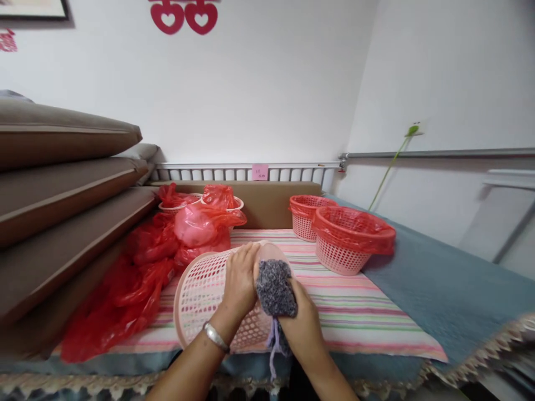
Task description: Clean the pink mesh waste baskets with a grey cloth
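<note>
A light pink mesh plastic basket (204,289) lies tipped on its side, its rim to the left and its base to the right. My left hand (242,273), with a silver bangle on the wrist, grips the basket near its base. In my right hand (303,314) is a grey fuzzy cloth (276,287) with a lilac loop hanging down. The cloth is against the basket's base, and part of the base is hidden behind it.
Two baskets lined with red bags (355,231) stand at right on the striped cloth (376,317). Red plastic bags (146,273) and more baskets lie at left beside stacked cushions (62,178). A radiator (234,171) runs along the back wall.
</note>
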`<state>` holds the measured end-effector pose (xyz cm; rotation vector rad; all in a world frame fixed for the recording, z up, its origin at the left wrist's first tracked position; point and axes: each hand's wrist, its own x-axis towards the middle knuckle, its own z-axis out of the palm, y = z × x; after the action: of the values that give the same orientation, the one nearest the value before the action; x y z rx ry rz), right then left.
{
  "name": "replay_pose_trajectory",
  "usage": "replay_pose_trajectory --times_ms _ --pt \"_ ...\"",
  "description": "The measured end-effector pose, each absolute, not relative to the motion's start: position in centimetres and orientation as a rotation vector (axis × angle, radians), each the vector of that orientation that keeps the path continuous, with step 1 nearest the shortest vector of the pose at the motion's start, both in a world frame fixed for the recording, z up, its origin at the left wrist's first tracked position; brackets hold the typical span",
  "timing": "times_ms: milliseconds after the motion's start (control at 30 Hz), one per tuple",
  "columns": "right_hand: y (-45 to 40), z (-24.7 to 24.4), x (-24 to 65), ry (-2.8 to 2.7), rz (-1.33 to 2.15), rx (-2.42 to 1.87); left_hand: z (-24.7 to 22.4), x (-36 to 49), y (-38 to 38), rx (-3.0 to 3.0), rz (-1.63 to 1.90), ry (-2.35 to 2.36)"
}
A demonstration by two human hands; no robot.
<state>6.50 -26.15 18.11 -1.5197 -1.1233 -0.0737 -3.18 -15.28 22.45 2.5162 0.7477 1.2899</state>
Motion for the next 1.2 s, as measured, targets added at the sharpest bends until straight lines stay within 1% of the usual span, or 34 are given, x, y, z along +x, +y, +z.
replay_pose_trajectory --times_ms 100,200,333,533,600,700,800,867,967,1067,1200 --pt "-23.9 20.6 6.9 -1.074 -0.081 -1.503 22.4 -3.2 -16.4 2.553 1.261 0.721" --pt "-21.4 21.8 9.2 -0.994 -0.094 -1.628 22.4 -3.0 -17.3 2.584 1.231 0.734" --pt "-20.3 20.8 13.2 -0.924 -0.083 -1.846 22.2 -2.5 -18.1 2.589 1.18 0.735" --pt "-22.8 18.6 17.7 -0.778 -0.05 -1.965 20.8 -2.3 -18.8 2.557 1.105 0.573" --pt "-23.5 18.2 18.5 -0.701 -0.04 -1.996 20.2 -3.2 -17.7 2.434 1.143 0.642" --pt "-23.9 17.8 19.0 -0.641 -0.013 -1.981 18.9 -5.7 -14.4 2.031 1.305 0.962" --pt "-23.5 17.3 19.0 -0.61 -0.004 -1.946 17.3 -8.9 -10.7 1.736 1.335 1.157" --pt "-23.1 16.9 19.0 -0.595 -0.018 -1.911 16.5 -10.6 -9.1 1.58 1.234 1.131" --pt "-22.1 16.5 19.4 -0.601 -0.023 -1.806 16.0 -11.9 -8.3 1.42 1.113 0.97" --pt "-21.0 16.8 20.3 -0.629 -0.003 -1.704 16.6 -11.7 -8.1 1.303 1.168 0.839" --pt "-20.0 17.9 21.0 -0.518 -0.082 -1.624 17.0 -9.6 -7.6 1.225 1.256 0.734"
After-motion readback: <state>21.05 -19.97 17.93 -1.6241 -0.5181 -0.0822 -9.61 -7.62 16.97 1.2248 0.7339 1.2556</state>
